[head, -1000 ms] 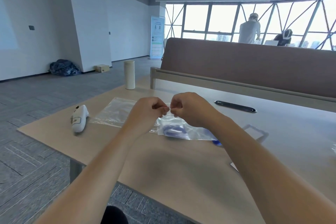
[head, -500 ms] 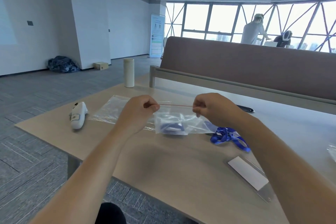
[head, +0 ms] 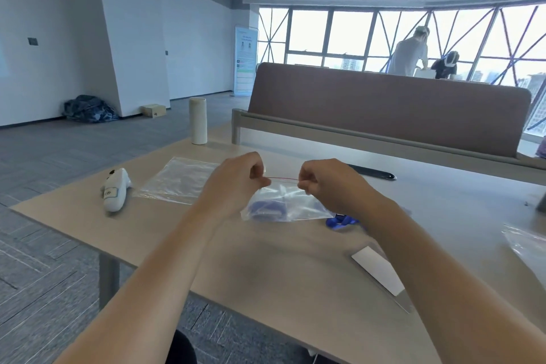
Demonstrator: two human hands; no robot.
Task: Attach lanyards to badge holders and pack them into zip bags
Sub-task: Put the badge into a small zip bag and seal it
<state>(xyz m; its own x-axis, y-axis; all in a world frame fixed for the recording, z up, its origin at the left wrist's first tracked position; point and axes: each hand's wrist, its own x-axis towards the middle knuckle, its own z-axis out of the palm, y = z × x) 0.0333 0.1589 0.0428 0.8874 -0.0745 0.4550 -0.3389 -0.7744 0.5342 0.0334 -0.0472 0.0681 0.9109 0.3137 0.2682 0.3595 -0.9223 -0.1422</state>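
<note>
A clear zip bag [head: 288, 204] hangs just above the table, with a blue lanyard and badge holder inside it. My left hand [head: 239, 179] pinches the left end of its red zip strip and my right hand [head: 322, 182] pinches the right end. A loose blue lanyard [head: 341, 221] lies on the table behind the bag, partly hidden by my right forearm. A badge holder with a white card [head: 379, 273] rests flat at the near right. An empty zip bag [head: 180, 180] lies flat to the left.
A white handheld controller [head: 114, 192] lies at the table's left end. A white cylinder bottle [head: 198, 120] stands at the far corner. A dark cable slot [head: 375, 172] and a brown partition [head: 384, 106] are behind. Another clear bag [head: 529, 245] lies at the right edge. Two people stand by the windows.
My hands went from touching at the middle of the zip strip to pinching it apart, sliding outward along the seal. The view has shifted, uncovering the white card holder and blue lanyard.
</note>
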